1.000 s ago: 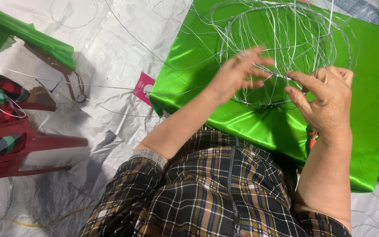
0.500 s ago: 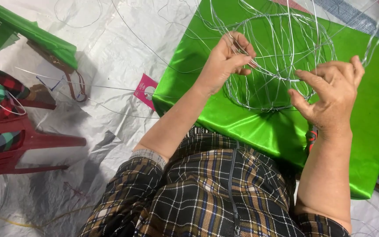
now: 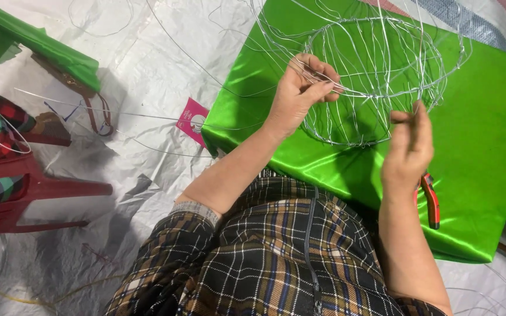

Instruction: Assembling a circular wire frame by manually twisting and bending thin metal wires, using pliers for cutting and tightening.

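Green satin-covered board (image 3: 487, 146) over a silver tarp (image 3: 130, 58), bearing a light, springy wire frame (image 3: 376, 76). Left hand (image 3: 303, 88) pinching its rim; right hand (image 3: 408, 146) fingers pressed together, perhaps nipping a strand. Easily bent; best gripped at the hoop.

A makeshift craft workshop: silver floor tarp (image 3: 147, 52), loose wire, red-handled pliers (image 3: 430, 199), green satin-covered table (image 3: 487, 146).

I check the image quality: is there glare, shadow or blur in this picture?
Head view: the green cloth shines with soft glare; the left hand and right hand cast a dark shadow on it below the wire frame; hands look sharp, thin wires are hard to follow.
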